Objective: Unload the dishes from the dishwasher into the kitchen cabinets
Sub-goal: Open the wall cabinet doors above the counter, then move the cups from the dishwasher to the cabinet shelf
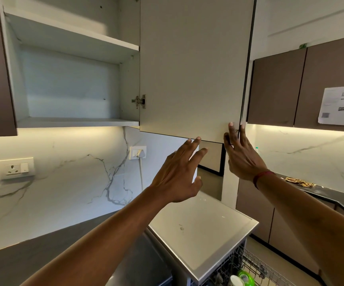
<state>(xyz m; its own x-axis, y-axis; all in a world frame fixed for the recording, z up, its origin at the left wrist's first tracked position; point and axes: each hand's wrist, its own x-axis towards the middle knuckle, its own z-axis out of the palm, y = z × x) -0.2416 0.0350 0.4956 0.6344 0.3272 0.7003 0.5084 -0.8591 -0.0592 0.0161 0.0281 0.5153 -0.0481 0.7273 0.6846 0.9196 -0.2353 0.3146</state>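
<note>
Pale grey laminate fills my view: the cabinet door (193, 69) stands swung out towards me, upright, hinged (140, 101) on its left side, free edge to the right. My right hand (242, 155) is up at the door's lower free corner, and the dark edge runs between my fingers (231, 125), thumb and one finger on the inner face, the others round the outside, so I'm pinching that edge. My left hand (179, 176) hangs just under the door's bottom edge, fingers spread and straight, holding nothing; whether the tips touch the door I cannot tell.

Inside, to the left, the lower shelf (74, 122) and the one above it show bare white board. So the cabinet is open, and my guess is that I'm only at the start, with the unloading itself not yet begun.

Now the bit that matters. The dishes are nowhere near my hands: they're low down at the right, in the wire rack (255, 267) pulled out of the dishwasher (204, 228), under my right forearm. I can make out a white piece (236, 280) and something green-topped (244, 277), no more. The right hand sits nearer that side, so I reckon it lets go and drops down to the rack, then carries up and across to the left, past the door's hinge side, onto the shelf
</note>
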